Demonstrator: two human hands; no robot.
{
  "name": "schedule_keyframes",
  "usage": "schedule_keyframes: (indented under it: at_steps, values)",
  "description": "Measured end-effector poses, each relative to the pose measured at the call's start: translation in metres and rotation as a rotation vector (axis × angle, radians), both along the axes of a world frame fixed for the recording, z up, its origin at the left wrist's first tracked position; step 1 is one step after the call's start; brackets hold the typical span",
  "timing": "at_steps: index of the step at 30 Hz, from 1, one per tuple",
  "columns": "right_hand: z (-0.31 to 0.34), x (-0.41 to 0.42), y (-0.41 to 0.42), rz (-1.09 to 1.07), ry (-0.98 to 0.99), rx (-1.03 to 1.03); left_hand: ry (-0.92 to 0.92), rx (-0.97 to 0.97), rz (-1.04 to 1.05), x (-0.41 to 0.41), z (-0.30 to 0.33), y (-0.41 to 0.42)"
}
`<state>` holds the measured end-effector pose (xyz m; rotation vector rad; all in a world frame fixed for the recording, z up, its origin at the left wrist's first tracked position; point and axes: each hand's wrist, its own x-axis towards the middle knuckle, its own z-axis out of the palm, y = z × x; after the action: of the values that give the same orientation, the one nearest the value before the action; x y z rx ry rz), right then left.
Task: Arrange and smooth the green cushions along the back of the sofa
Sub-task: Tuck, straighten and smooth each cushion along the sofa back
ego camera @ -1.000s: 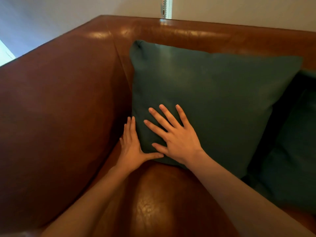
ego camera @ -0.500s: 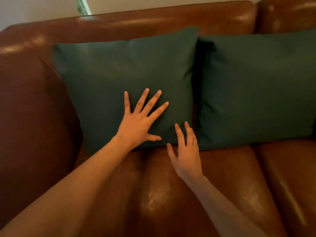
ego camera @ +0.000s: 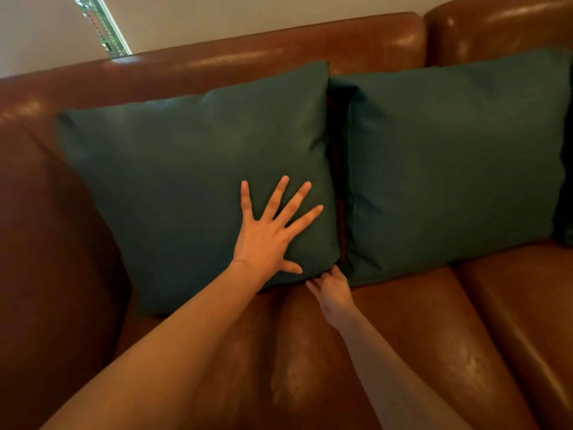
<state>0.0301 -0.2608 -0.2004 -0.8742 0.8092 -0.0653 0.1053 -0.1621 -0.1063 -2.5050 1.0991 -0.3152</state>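
Two dark green cushions lean upright side by side against the brown leather sofa back (ego camera: 279, 48). My left hand (ego camera: 269, 234) lies flat with fingers spread on the lower right part of the left cushion (ego camera: 186, 169). My right hand (ego camera: 331, 290) is at that cushion's bottom right corner, in the gap between the two cushions. Its fingers curl around the corner and the fingertips are hidden beneath it. The right cushion (ego camera: 449, 162) stands untouched, a narrow dark gap away from the left one.
The sofa arm (ego camera: 46, 243) rises at the left beside the left cushion. Brown seat cushions (ego camera: 403, 352) stretch below my arms. The edge of a third green cushion (ego camera: 567, 212) shows at the far right. A pale wall is behind the sofa.
My view has swung right from the sofa corner. My left hand slid right across the left cushion. My right hand left its face, dropped to the seat and reached its bottom right corner.
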Motion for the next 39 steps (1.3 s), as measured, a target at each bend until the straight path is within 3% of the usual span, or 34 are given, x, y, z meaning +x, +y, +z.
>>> schedule_keyframes:
  at_steps: [6, 11, 20, 28, 35, 39]
  values:
    - [-0.012, 0.016, -0.004, -0.108, -0.052, 0.005, -0.035, -0.027, -0.04, 0.015, 0.0, 0.012]
    - [-0.009, 0.024, 0.002, 0.015, -0.075, -0.008, -0.053, -0.035, -0.069, 0.026, -0.003, 0.027]
    - [-0.011, 0.039, 0.015, -0.122, -0.045, 0.216, -0.062, -0.056, -0.065, 0.031, 0.0, 0.032]
    - [-0.001, 0.043, 0.011, -0.213, -0.056, 0.16, -0.062, -0.057, -0.052, 0.03, -0.001, 0.03]
    - [-0.02, 0.01, -0.005, -0.14, 0.205, -0.14, -0.072, -0.021, -0.039, 0.041, 0.004, 0.04]
    - [-0.021, 0.011, 0.002, -0.168, 0.275, -0.13, -0.059, -0.007, -0.04, 0.04, 0.005, 0.047]
